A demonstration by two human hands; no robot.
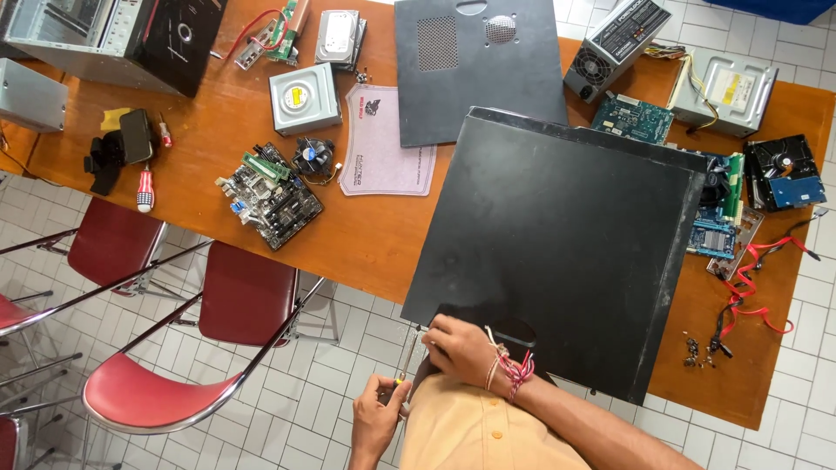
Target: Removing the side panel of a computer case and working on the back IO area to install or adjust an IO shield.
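While the left hand (376, 424) wraps around a screwdriver (402, 372), its grip closed on the handle and the shaft pointing up at the near edge of the big black computer case (557, 252), the right hand (460, 348) presses down on that same near edge, fingers curled against the panel; whether it pinches anything there, I cannot tell. The case lies flat on the wooden desk (374, 235), its near corner overhanging the edge just in front of the person. Count the rest: one loose black side panel (479, 65) beyond it, two bare circuit boards, one green-slotted board (270, 196) on the left and one blue board (718, 222) tucked at the case's right, two silver disc drives (305, 97) (723, 87), one power supply (616, 43), one red-handled screwdriver (144, 187) lying far left, and three red chairs (248, 296) under the desk's near side.
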